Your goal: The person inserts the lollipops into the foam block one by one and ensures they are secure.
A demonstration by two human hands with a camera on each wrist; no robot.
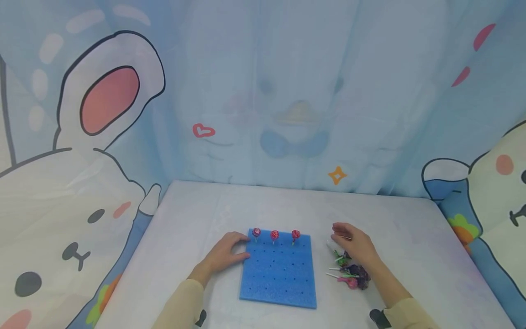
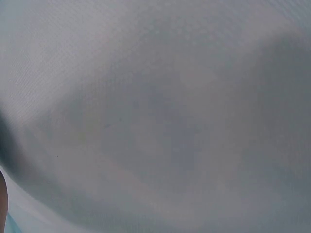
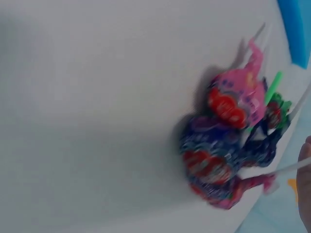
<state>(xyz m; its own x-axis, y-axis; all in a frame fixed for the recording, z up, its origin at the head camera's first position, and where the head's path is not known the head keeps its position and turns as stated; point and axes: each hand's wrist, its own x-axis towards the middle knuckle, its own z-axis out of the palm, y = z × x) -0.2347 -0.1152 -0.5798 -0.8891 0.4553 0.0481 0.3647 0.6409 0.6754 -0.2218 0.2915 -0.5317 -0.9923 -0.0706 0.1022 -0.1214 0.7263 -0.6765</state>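
My left hand (image 1: 225,252) rests at the left edge of a blue foam board (image 1: 279,274) dotted with small holes, its thumb and fingers spread against that side. Three red-wrapped lollipops (image 1: 275,235) stand upright along the board's far row. Right of the board, my right hand (image 1: 356,246) is over a pile of lollipops (image 1: 352,276), pinching a white stick. In the right wrist view that stick runs from a lollipop with a pink wrapper neck (image 3: 252,182) to the fingers. A pink lollipop (image 3: 235,99) lies beside it. The left wrist view shows mostly blurred white cloth.
A white cloth (image 1: 213,205) covers the table. Behind it hangs a blue curtain (image 1: 230,91) printed with cartoon animals. Loose lollipop sticks point left toward the board.
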